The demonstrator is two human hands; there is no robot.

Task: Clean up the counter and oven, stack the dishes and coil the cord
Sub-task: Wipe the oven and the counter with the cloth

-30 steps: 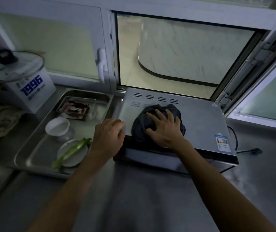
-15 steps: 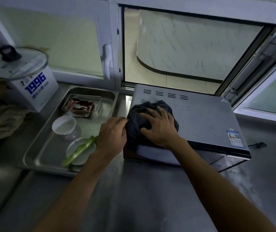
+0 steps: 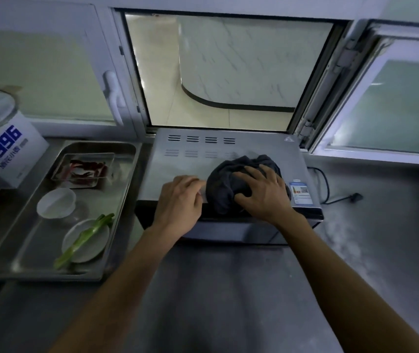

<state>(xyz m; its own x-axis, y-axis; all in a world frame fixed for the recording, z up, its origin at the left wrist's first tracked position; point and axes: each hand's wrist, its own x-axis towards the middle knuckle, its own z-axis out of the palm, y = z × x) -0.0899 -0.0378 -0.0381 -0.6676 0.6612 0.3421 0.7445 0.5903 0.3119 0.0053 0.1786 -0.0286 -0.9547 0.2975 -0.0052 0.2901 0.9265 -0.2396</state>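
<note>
Head view. Step in hand, by the look of it: wiping the top of the oven [image 3: 228,159]. Right hand [image 3: 262,193] spread over a bunched dark cloth [image 3: 239,179], fingers bent onto it, pressing it down near the top's front right. Left hand [image 3: 179,200] resting on the front edge, left of the cloth, fingers curled over the rim, likely steadying.

Next move calls for sweeping the cloth toward the vents at the far side, pressure kept even.

Oven: grey metal, sticker at right front, against the window. Cord [image 3: 326,187] loose at right, uncoiled. 3 dishes unstacked in tray [image 3: 116,225] at left.
</note>
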